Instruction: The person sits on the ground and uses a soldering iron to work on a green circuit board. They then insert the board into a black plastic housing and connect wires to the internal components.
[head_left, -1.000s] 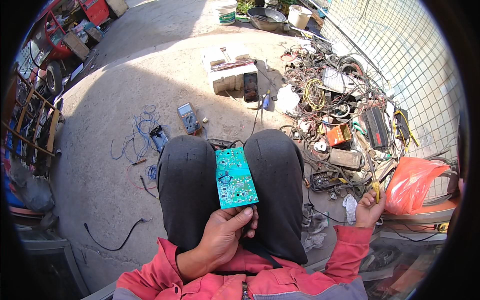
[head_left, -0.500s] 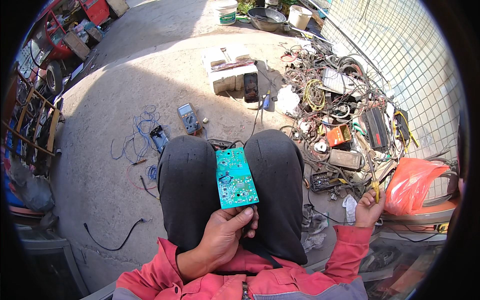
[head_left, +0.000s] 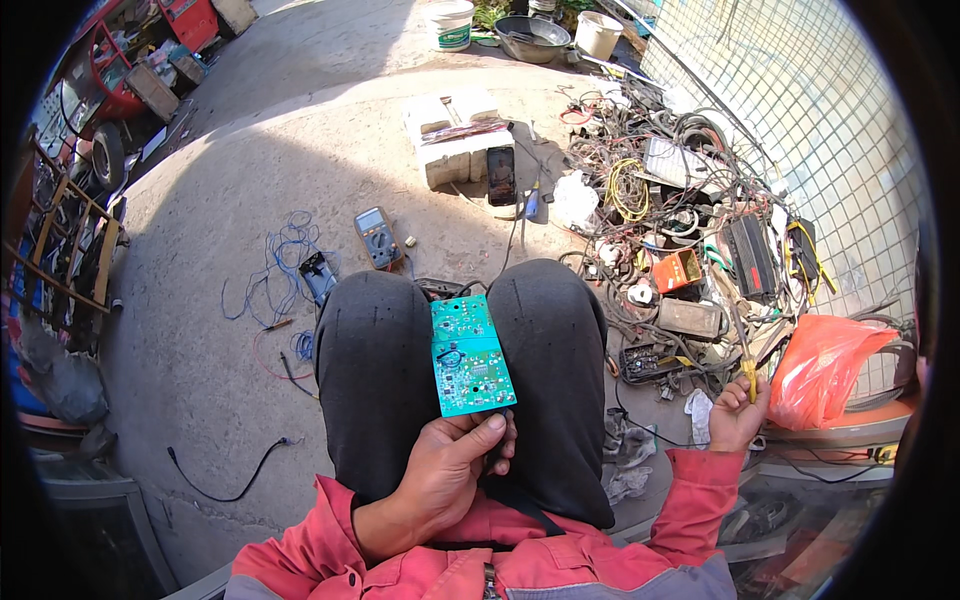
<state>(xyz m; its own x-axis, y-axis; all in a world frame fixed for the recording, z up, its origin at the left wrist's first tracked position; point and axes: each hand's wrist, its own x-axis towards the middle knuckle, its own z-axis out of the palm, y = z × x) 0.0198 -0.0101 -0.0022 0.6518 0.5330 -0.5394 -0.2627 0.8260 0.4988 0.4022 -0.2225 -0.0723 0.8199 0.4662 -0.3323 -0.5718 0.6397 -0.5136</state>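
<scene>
My left hand pinches the lower edge of a green circuit board between thumb and fingers. The board lies face up over the gap between my knees, with small components, a short dark wire loop and dark holes on it. Off to the right, my right hand is closed around a yellow-handled tool with a slim shaft pointing away from me. Its tip is hard to separate from the clutter behind. A red plastic bag is just right of that hand.
A multimeter and tangled blue wires lie beyond my left knee. A phone leans on a pale block. Cables and parts heap up along the right wall. A black cord lies on the ground at left.
</scene>
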